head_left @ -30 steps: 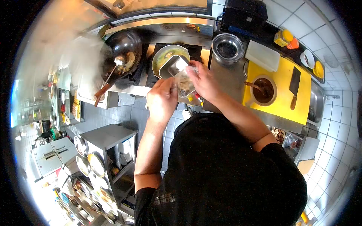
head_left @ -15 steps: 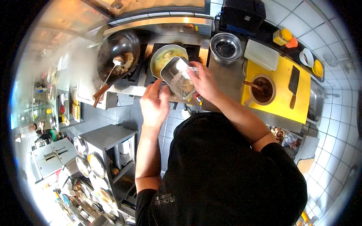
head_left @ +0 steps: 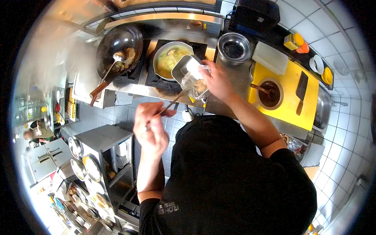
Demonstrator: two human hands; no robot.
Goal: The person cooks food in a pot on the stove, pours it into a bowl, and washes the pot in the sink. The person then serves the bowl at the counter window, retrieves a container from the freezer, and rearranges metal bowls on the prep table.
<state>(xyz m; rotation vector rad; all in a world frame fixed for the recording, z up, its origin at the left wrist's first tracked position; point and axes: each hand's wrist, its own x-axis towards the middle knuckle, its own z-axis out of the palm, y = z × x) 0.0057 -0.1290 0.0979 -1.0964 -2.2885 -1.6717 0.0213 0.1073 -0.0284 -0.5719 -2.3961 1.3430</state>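
One thin utensil (head_left: 174, 102) pinched in left fingers (head_left: 168, 113), metal container (head_left: 181, 70) gripped by right fingers (head_left: 208, 77)

Metal container (head_left: 179, 70), clear bag (head_left: 189, 80) against it, slim utensil (head_left: 174, 103) slanted

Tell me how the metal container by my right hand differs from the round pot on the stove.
Shape: the metal container is boxy with rounded corners; the pot is round.
Support: the container is held up by the right hand; the pot stands on the stove.
Contents: the pot holds yellowish food; the container's visible end shows bare metal.
Both are open-topped.
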